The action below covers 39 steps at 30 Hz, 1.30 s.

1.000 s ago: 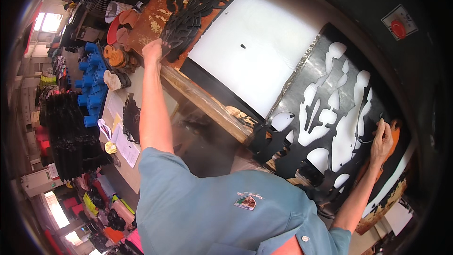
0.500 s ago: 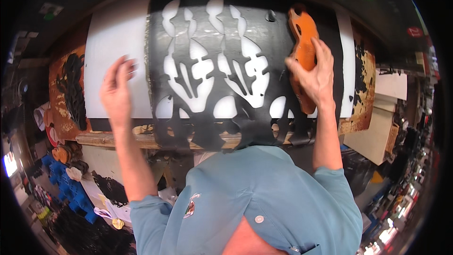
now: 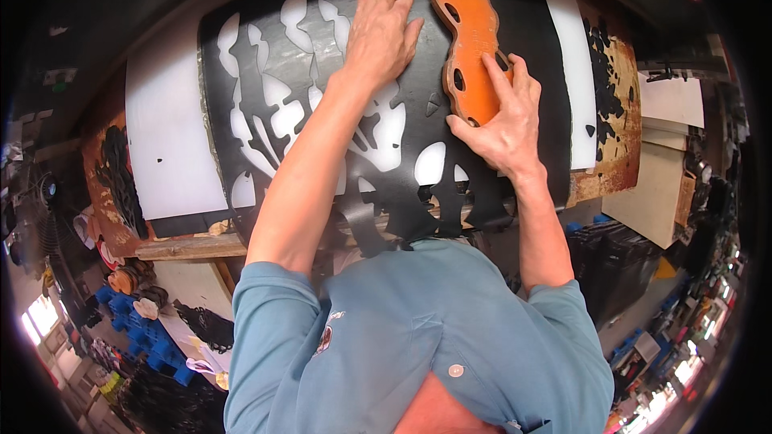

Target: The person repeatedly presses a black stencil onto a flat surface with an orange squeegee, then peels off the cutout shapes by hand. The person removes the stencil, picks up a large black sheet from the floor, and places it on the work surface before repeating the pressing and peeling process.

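Observation:
A black sheet (image 3: 527,8), rubber- or leather-like, lies over a white board (image 3: 173,137). Rows of curved shapes have been cut from it, and white shows through the holes. On its uncut right part rests a long, wavy orange cutting die (image 3: 473,36) with oval holes. My right hand (image 3: 513,128) grips the die's near end, thumb at the left edge and fingers over the top and right edge. My left hand (image 3: 381,36) lies flat on the sheet left of the die, fingers pointing away and slightly spread. My left forearm hides some cut-outs.
Ragged strips of the sheet hang over the wooden front edge (image 3: 193,249) of the table. Black scraps (image 3: 121,181) lie at the far left, more scraps (image 3: 607,72) at the right. Blue crates (image 3: 145,333) stand on the floor at lower left. Black bags (image 3: 619,261) sit at lower right.
My left hand has crossed from above the white board at left onto the black sheet. The die has shifted left on the sheet and is tilted differently, with my right hand on it.

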Motion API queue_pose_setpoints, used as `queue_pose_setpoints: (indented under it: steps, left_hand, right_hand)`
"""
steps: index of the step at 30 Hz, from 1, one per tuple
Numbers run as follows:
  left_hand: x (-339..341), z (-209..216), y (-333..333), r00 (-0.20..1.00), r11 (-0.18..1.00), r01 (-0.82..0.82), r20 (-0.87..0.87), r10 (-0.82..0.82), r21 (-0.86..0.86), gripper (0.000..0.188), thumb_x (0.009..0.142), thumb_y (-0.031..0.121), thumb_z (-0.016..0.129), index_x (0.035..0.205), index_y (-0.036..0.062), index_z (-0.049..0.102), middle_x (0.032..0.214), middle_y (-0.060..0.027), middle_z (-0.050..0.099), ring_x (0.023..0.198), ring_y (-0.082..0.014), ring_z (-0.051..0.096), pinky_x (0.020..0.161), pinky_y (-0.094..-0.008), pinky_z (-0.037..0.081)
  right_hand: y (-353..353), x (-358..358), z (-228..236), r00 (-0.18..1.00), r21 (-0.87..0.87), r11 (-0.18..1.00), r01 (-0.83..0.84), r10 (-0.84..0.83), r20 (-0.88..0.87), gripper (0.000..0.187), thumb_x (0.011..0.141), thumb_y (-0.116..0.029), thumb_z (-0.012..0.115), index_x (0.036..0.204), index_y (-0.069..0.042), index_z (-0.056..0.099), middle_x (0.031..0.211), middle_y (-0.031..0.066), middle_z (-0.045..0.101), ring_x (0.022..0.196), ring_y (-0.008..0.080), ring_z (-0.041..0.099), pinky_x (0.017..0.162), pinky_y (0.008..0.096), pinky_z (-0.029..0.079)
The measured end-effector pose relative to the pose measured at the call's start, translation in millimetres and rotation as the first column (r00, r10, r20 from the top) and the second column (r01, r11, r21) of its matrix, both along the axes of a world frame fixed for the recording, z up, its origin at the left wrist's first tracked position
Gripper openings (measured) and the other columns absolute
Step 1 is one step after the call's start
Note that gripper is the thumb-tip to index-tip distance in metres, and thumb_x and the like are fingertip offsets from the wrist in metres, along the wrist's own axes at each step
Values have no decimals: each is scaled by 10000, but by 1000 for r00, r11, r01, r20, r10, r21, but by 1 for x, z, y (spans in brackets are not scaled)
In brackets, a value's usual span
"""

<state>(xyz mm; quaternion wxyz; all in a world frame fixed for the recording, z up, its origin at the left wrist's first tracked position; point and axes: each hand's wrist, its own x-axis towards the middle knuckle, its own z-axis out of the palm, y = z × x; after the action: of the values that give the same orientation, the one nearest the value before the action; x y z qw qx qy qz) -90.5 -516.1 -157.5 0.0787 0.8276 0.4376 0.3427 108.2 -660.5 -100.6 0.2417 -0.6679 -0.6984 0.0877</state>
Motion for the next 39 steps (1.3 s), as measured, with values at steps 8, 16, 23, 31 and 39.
queue_pose_setpoints:
  steps: [8, 16, 23, 31, 39]
  left_hand:
    - [-2, 17, -139, 830, 809, 552, 229, -509, -204, 355, 965, 128, 740, 1283, -20, 684, 1409, -204, 660, 1462, -408, 516, 1261, -557, 391]
    - [-42, 60, -180, 781, 635, 625, 376, -499, -455, 290, 925, 74, 801, 1199, 15, 725, 1196, -177, 753, 1178, -384, 716, 1014, -463, 595]
    - [-58, 23, -105, 996, 990, -64, 62, 72, -125, 424, 969, 42, 715, 1379, -40, 644, 1469, -218, 644, 1471, -437, 517, 1245, -551, 387]
    - [-57, 8, -102, 988, 991, -101, 111, 110, -90, 385, 954, 23, 719, 1333, -38, 688, 1441, -207, 674, 1449, -418, 551, 1228, -546, 409]
    - [-56, 4, -100, 977, 993, -94, 186, 107, -78, 356, 954, 25, 718, 1306, -28, 711, 1405, -194, 700, 1436, -411, 567, 1229, -540, 411]
  right_hand:
    - [5, 66, 18, 646, -189, 974, -122, -67, -761, 925, 693, -229, 944, 1473, 107, 577, 1431, 153, 613, 1279, 231, 602, 1140, 354, 463]
    - [-1, 52, 17, 861, -99, 992, -77, 16, -508, 905, 648, -343, 954, 1448, -32, 668, 1530, 235, 552, 1376, 332, 575, 1178, 430, 447]
    - [-1, 7, 11, 964, 43, 982, -182, 186, -191, 857, 593, -300, 905, 1377, -17, 708, 1505, 318, 499, 1287, 450, 535, 1103, 491, 491]
    - [30, -24, -12, 975, 143, 964, -223, 223, 22, 787, 599, -288, 888, 1332, -50, 730, 1466, 318, 493, 1270, 470, 507, 1076, 549, 489]
    - [29, -21, -13, 973, 157, 960, -231, 224, 61, 878, 611, -380, 956, 1383, -48, 697, 1528, 327, 476, 1312, 476, 522, 1100, 545, 487]
